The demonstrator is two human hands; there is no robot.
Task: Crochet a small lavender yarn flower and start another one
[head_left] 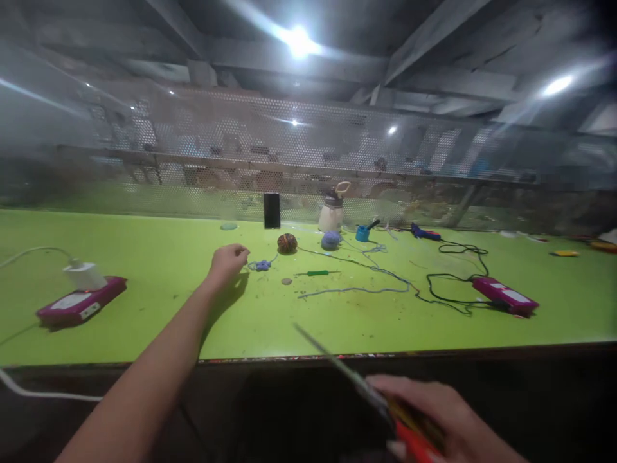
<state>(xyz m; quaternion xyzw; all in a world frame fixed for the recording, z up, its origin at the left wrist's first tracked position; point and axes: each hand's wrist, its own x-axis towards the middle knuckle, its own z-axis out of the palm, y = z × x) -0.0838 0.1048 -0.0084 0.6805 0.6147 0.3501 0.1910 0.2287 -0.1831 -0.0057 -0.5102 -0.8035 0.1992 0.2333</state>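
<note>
My left hand [230,259] is over the green table, thumb and fingers pinched on the end of a thin blue yarn tail. The tail leads to a small blue crocheted piece [263,265] lying just right of the fingertips. In my right hand [434,411], low in front of the table edge, are scissors [354,379] with red and yellow handles. Their blades look closed and point up and left; they are a little blurred. A ball of blue yarn [330,240] and a dark multicoloured yarn ball [287,243] sit farther back, with a green-handled crochet hook [318,273] before them.
Loose yarn [357,290] trails across the table [159,334]. Purple power strips stand left [89,299] and right [506,297], the right one with a black cord. A phone [272,211], a spray bottle [331,212], a blue pot [362,233] and a glue gun [425,233] are at the back.
</note>
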